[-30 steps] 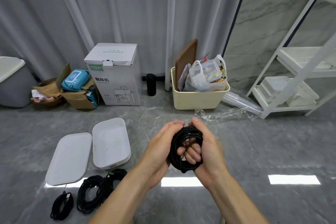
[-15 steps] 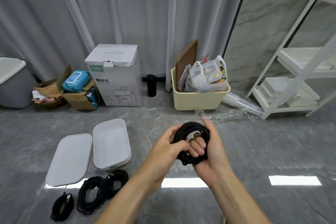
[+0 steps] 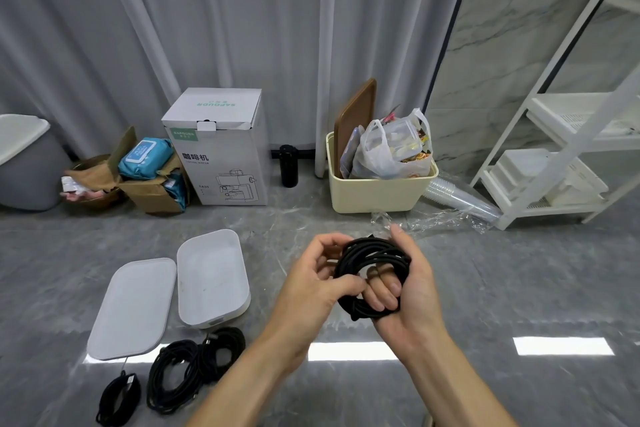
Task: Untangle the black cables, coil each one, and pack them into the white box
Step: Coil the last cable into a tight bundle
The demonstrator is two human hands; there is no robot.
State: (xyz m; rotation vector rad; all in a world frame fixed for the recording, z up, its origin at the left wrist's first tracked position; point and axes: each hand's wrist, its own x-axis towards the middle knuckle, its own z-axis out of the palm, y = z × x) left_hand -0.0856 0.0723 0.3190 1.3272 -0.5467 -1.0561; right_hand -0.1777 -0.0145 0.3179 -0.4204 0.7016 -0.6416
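Both hands met mid-frame when I looked: my left hand (image 3: 313, 282) pinched the near edge of the coiled black cable (image 3: 372, 276), and my right hand (image 3: 410, 291) cupped it, fingers curled through the loop. Scanning from the left, I saw the flat lid (image 3: 133, 307) beside the open white box (image 3: 211, 276) on the grey floor (image 3: 519, 288), with two more black cable bundles (image 3: 188, 369) just in front of them. Behind stood a coffee machine carton (image 3: 221, 149), a cream bin (image 3: 377, 191) and a white shelf rack (image 3: 568, 149).
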